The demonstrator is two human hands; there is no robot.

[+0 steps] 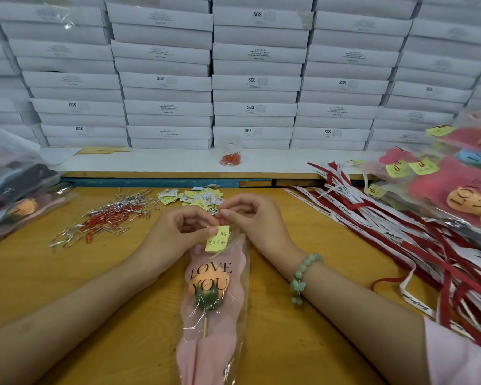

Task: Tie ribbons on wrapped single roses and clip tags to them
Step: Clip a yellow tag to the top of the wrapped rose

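Observation:
A wrapped rose [211, 304] in a pink and clear sleeve printed "LOVE YOU" lies lengthwise on the wooden table [67, 287], its orange bloom pointing away from me. A yellow tag [217, 239] with handwriting sits at the sleeve's top edge. My left hand [178, 229] pinches the tag and the sleeve edge together. My right hand [250, 218], with a green bead bracelet on its wrist, pinches a small red paper clip [220, 215] at the tag's top.
Red and silver paper clips [109, 220] lie at the left, a pile of yellow tags [195, 197] ahead, red and white ribbons [386, 218] at the right. Wrapped roses are stacked at the far right [461, 184] and in a bag [14, 190] at the left. White boxes [233, 79] wall the back.

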